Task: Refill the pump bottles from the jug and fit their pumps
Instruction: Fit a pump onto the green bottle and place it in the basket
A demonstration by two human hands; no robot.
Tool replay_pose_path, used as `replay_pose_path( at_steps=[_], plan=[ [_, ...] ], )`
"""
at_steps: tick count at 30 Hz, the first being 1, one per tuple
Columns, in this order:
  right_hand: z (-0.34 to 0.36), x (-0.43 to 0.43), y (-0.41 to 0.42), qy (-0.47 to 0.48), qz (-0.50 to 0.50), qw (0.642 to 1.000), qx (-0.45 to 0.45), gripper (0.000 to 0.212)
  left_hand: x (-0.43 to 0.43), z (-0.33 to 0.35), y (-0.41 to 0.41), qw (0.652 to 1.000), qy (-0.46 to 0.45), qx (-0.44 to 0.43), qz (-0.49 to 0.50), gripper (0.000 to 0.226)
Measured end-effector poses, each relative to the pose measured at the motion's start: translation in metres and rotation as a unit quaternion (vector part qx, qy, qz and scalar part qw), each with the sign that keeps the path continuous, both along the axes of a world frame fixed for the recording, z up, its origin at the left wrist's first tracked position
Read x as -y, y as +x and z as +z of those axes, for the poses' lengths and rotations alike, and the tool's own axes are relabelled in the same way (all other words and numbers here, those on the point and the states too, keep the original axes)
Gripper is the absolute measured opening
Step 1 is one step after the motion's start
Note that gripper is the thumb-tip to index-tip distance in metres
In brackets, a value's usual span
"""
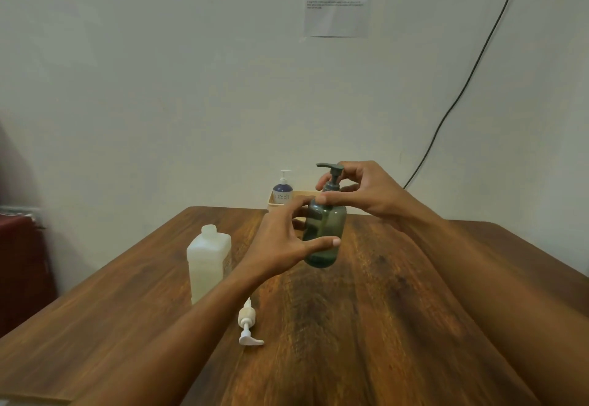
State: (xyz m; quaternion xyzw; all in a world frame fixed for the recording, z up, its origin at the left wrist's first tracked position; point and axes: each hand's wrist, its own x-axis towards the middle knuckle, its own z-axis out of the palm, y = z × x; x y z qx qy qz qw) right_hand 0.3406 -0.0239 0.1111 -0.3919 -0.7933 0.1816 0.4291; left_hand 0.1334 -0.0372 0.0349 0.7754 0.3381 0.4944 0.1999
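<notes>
While the left hand (280, 240) wraps around the green bottle (323, 233) to keep it from turning, the right hand (360, 192) pinches the collar of its green pump (331, 173). The left thumb lies across the front of the bottle and the other fingers (296, 206) curl around the back, so the grip is snug. The right fingers are close together around the neck, just under the pump head. This looks like a twist at the collar, but one picture cannot say if the pump is going on or coming off.

The green bottle stands about in the middle of the table (414, 310), or just above it; the bottom edge is too dim to tell if it touches. It looks nearly empty, with only a dark bit low down, so I think it is not filled yet.

To the left of the green bottle stands the white jug (208, 262). Its top is open with no cap, likely so it is ready to pour. Nearer to the person than the green bottle, a white pump (248, 324) lies flat on the table, apart from any bottle. It waits there for a bottle that needs it.

Behind the green bottle, at the far edge by the wall, a blue bottle (282, 189) with its pump on sits in a tan tray (271, 203). That spot may be for finished bottles.
</notes>
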Motion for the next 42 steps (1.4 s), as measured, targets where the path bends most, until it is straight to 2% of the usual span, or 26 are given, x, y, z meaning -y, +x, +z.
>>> replay_pose_path(
  at_steps=[2,4,7,9,13,19,23,29,34,42],
  plan=[
    [-0.005,0.002,-0.008,0.021,-0.033,0.999,-0.004,0.060,0.002,0.000,0.002,1.000,-0.002,0.000,-0.004,0.077],
    [-0.006,0.001,-0.009,0.017,-0.046,0.999,0.020,0.058,0.003,-0.001,0.003,1.000,-0.005,0.005,-0.008,0.079],
    [0.000,0.002,0.002,-0.085,0.028,0.996,0.001,0.052,0.000,0.000,0.002,1.000,-0.008,0.004,-0.002,0.079],
    [0.005,0.002,0.012,-0.121,0.084,0.989,-0.010,0.047,0.000,0.002,0.000,1.000,-0.008,0.002,-0.001,0.079],
    [0.008,0.001,0.015,-0.078,0.061,0.995,0.030,0.033,0.001,0.005,0.001,1.000,-0.005,-0.001,0.001,0.078],
    [-0.008,-0.007,0.005,-0.010,-0.018,0.998,-0.054,0.042,0.003,0.003,0.006,1.000,0.002,0.007,0.014,0.080],
    [-0.016,-0.007,-0.001,0.010,-0.040,0.996,-0.080,0.031,0.002,0.000,0.010,1.000,-0.011,0.014,0.022,0.080],
    [-0.016,-0.006,-0.002,-0.034,-0.041,0.997,-0.062,0.048,-0.002,-0.002,0.011,0.999,-0.027,0.012,0.035,0.081],
    [-0.020,-0.007,0.005,-0.061,-0.014,0.995,-0.080,0.032,-0.011,0.000,0.011,0.998,-0.022,0.022,0.045,0.079],
    [-0.027,-0.019,0.016,-0.075,-0.017,0.995,-0.070,0.042,-0.030,-0.002,0.017,0.997,-0.043,0.041,0.054,0.076]
  ],
)
